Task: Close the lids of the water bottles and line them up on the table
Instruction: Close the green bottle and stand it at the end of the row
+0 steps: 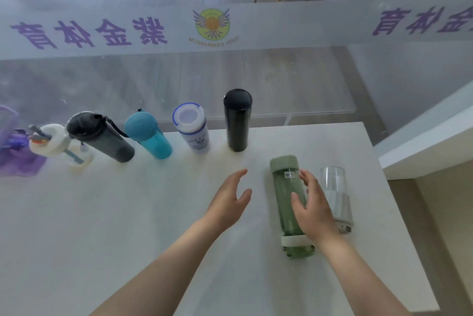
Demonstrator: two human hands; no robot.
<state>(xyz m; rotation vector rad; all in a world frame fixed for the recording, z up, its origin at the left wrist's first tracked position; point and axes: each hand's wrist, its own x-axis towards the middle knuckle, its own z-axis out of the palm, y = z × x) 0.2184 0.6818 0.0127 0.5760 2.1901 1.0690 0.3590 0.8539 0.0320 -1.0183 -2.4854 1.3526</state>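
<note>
Touching green bottle (pixel 289 203) — right fingers (pixel 298 199).

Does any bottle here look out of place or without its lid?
Yes. The clear bottle at the right has no lid on its open top. It and the green bottle stand nearer, apart from the row along the table's far edge.

A gymnasium's premises: a glass partition (pixel 256 72) along the table's (pixel 128 213) far edge bears a winged basketball logo (pixel 211 24) reading "gymnasium".

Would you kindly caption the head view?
Right hand at green bottle, left hand open; five bottles lined behind.
</note>
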